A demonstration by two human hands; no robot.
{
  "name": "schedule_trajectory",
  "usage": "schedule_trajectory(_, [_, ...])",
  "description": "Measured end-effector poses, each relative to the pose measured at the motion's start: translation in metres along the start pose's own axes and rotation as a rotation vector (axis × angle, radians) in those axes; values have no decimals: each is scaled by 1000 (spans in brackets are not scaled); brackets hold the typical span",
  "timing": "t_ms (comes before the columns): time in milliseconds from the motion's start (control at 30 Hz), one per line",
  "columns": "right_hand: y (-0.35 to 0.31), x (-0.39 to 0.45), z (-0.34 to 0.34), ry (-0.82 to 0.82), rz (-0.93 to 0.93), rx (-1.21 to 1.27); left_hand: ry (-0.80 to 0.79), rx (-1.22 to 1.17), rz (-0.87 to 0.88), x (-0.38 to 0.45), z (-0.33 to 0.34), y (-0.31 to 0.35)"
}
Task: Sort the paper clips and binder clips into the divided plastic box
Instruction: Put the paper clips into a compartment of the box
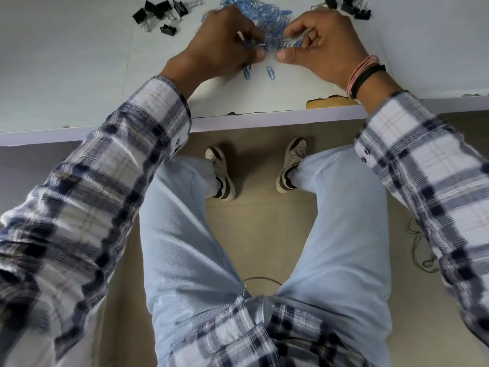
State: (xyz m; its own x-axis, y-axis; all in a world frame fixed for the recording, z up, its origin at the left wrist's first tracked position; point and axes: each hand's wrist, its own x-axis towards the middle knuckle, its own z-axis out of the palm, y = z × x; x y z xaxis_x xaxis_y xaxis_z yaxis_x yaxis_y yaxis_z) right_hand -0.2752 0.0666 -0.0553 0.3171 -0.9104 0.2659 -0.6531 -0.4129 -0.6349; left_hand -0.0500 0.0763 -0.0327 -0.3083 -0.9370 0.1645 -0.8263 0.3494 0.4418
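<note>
The desk (pixel 66 83) carries everything, and the divided box is not in view. Along the far edge the blue paper clips (pixel 264 19) lie heaped in the middle, with black binder clips (pixel 161 14) towards the far-left and a second cluster (pixel 349 7) towards the far-right. Both hands work the near side of the heap, so the clips lie just ahead of the fingers. The left hand (pixel 225 46) has its fingers curled round a few gathered clips, and the right hand (pixel 320 43) pinches at clips on the heap's edge. Two loose clips (pixel 270 73) lie nearer the front edge, between the wrists, long axes pointing roughly front to back; either hand reaches them equally.
</note>
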Motion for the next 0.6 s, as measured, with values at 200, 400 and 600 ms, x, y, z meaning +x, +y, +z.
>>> schedule_trajectory(200, [4, 1, 4, 3, -8, -27, -36, -25, -31, 17, 8, -9])
schedule_trajectory(400, [5, 1, 5, 1, 9, -31, 66, -42, -7, 15, 25, -7])
schedule_trajectory(600, [-6, 1, 6, 7, -68, -94, 133, 73, 12, 6, 21, 6])
